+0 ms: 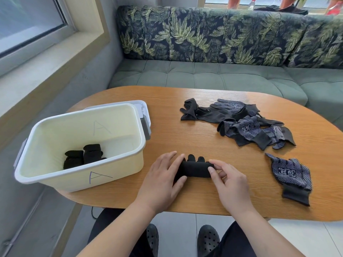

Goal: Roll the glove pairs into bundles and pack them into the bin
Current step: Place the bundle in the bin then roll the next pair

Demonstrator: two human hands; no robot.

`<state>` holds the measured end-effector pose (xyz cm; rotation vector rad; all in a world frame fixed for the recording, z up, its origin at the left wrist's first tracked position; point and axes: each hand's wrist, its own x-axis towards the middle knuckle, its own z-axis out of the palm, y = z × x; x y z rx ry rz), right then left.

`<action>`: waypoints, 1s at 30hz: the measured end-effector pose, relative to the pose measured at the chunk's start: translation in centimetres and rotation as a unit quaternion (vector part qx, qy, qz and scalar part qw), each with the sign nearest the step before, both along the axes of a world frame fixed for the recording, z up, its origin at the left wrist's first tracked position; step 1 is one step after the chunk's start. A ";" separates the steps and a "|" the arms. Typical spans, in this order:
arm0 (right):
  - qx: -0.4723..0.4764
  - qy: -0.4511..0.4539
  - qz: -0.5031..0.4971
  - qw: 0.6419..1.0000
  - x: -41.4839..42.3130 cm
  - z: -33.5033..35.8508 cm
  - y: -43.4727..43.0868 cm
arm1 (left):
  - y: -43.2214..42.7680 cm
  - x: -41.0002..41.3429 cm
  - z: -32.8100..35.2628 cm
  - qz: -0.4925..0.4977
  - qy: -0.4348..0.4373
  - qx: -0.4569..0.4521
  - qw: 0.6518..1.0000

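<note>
A half-rolled black glove pair (pixel 194 168) lies on the wooden table (pixel 185 130) near its front edge, with its fingertips poking out behind the roll. My left hand (pixel 163 180) grips the roll's left end. My right hand (pixel 230 184) pinches its right end with thumb and fingers. The cream bin (pixel 55 175), marked with an A, stands to the left and holds two black rolled bundles (pixel 83 157). A pile of black and blue dotted gloves (pixel 241 121) lies at the back right. One blue dotted glove (pixel 291 175) lies alone at the right.
The bin's white lid (pixel 143 112) sits behind and under the bin's far side. A green leaf-print sofa (pixel 222 52) runs behind the table. A window sill (pixel 46 58) is at the left. My shoes (pixel 207 240) show below the table's front edge.
</note>
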<state>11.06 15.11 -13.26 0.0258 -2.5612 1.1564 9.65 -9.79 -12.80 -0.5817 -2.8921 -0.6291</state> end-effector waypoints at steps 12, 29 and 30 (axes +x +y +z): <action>0.050 0.010 0.023 0.998 0.0 -0.4 -0.3 | 0.1 0.5 0.2 -0.077 0.104 -0.012 0.991; 0.196 0.055 0.041 0.978 0.8 -1.2 -1.1 | 0.5 0.3 -0.3 -0.077 0.054 -0.114 0.989; 0.219 0.065 0.045 0.972 0.8 -1.1 -1.2 | 0.5 0.3 -0.4 -0.077 0.049 -0.118 0.989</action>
